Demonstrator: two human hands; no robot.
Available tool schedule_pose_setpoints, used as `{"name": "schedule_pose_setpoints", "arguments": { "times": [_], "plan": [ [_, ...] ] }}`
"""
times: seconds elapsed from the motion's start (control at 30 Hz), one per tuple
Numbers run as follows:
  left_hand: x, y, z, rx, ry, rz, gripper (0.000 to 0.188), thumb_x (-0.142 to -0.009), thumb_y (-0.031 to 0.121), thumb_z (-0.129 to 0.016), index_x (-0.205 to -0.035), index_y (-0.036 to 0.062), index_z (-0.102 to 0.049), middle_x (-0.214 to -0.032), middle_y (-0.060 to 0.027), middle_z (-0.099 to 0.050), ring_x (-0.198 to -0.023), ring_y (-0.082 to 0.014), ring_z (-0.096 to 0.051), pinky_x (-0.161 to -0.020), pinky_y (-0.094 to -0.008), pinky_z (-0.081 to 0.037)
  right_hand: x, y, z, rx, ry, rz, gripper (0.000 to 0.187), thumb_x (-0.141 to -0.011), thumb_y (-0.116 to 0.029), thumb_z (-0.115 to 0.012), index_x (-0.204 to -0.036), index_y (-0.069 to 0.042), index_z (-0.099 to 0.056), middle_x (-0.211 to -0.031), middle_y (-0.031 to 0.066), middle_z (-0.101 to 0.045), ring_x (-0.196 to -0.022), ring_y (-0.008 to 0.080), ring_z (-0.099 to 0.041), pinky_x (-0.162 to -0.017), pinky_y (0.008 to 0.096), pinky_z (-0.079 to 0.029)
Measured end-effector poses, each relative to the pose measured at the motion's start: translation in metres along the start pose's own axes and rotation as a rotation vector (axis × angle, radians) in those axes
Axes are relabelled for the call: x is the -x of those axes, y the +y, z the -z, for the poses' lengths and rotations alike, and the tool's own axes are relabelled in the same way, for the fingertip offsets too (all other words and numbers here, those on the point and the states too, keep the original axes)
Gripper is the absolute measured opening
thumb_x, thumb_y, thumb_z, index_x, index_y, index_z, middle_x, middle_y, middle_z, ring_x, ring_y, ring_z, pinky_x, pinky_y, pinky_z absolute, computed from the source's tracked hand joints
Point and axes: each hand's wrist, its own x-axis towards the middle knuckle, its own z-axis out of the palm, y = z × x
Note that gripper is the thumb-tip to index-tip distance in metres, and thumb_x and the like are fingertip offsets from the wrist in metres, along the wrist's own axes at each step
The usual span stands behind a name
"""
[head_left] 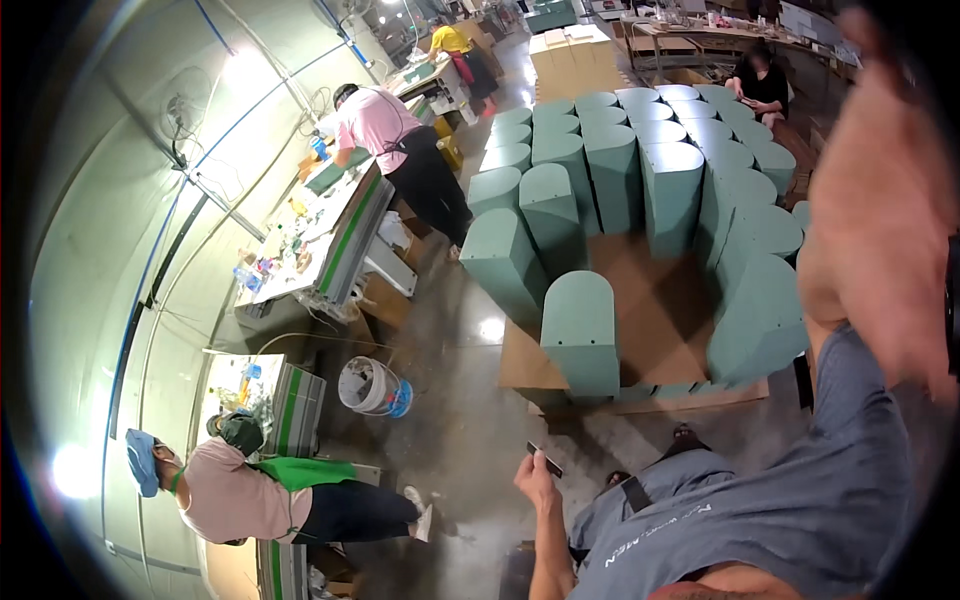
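Observation:
Low in the view, my left hand point(537, 482) is closed in a pinch on a small dark flat piece point(545, 458); its exact kind is too small to make out. My right hand point(880, 230) is raised very close to the camera at the right side. It looks large and blurred, and its fingers cannot be made out clearly. Beyond my hands stands a group of green round-topped boxes point(580, 310), set upright on a brown board point(650, 300). The nearest one is apart from the rows, and bare board shows behind it.
Left of me are a white bucket point(365, 385) and a co-worker in a green apron point(290, 480) at a bench. Another co-worker in pink point(380, 125) leans over a cluttered worktable point(320, 240). Farther off are a person in yellow point(452, 42) and a seated person in black point(762, 85).

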Motion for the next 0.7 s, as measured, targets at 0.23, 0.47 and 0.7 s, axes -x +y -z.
{"name": "schedule_pose_setpoints", "arguments": {
  "times": [0.23, 0.47, 0.7],
  "plan": [
    [0.038, -0.044, -0.022, 0.063, 0.235, 0.166, 0.023, -0.091, 0.005, -0.066, -0.070, 0.0043, -0.057, -0.069, 0.0029, -0.051, -0.064, -0.0082, -0.048, -0.056, -0.0272, -0.039, 0.005, 0.058, 0.051, -0.061, -0.021, -0.009, 0.036, -0.094, -0.022, -0.057, -0.127, -0.008, -0.061, -0.128, 0.0106, -0.055, -0.108, 0.0225, -0.055, -0.099, 0.0429, -0.043],
    [0.045, -0.136, -0.021, 0.023, 0.177, 0.161, 0.012, -0.085, 0.002, -0.068, -0.094, -0.0055, -0.072, -0.085, -0.0112, -0.072, -0.076, -0.0201, -0.067, -0.071, -0.0351, -0.056, 0.010, 0.087, 0.140, -0.065, 0.013, 0.022, 0.037, -0.094, -0.026, -0.058, -0.128, -0.010, -0.062, -0.132, 0.0108, -0.055, -0.112, 0.0237, -0.055, -0.101, 0.0447, -0.042],
    [0.089, -0.046, -0.135, 0.045, 0.164, 0.221, 0.033, -0.095, 0.021, -0.070, -0.120, -0.0017, -0.069, -0.114, -0.0187, -0.072, -0.101, -0.0272, -0.068, -0.089, -0.0399, -0.055, 0.000, 0.150, 0.174, -0.156, -0.045, -0.017, 0.039, -0.095, -0.029, -0.058, -0.129, -0.011, -0.062, -0.135, 0.0109, -0.054, -0.115, 0.0250, -0.056, -0.104, 0.0465, -0.042]
  ]
}}
